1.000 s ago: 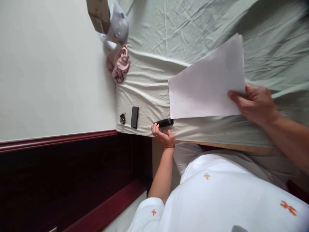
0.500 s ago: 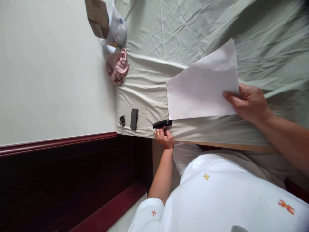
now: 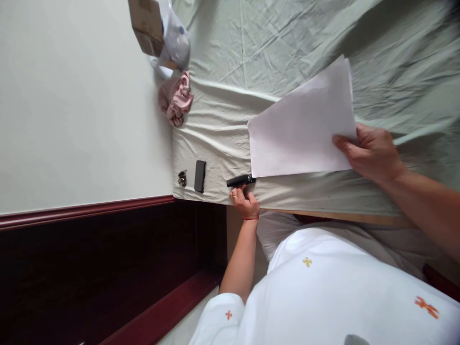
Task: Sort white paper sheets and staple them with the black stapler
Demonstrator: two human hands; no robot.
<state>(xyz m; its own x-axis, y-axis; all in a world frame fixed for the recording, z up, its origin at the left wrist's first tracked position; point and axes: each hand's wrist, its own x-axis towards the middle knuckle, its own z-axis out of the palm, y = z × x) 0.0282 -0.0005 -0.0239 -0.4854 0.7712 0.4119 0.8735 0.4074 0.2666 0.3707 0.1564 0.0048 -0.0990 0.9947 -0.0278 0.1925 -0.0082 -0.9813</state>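
Head view, turned sideways. Right hand closed on one end of white paper: thumb on top, fingers under & hidden. Looks like more than one sheet, second edge just showing at far corner. Paper held a bit above green bed, long edge running along bed's near edge, free end pointing twd the wall side. Left hand not in view, so can't tell its state.

Black pen lying on bed at near edge, just beside paper's free corner. Other person's hand, red band at wrist, fingers curled, touching or almost touching pen from off the bed edge; can't tell if gripped. Same person's white garment filling lower part of frame.

Further along same edge, near bed corner: flat black device and small dark item, apart from pen. Pink cloth, white bag & cardboard box along wall-side edge.

Progress, as judged: paper lifted and in hand, not laid flat; pen not yet off the bed.
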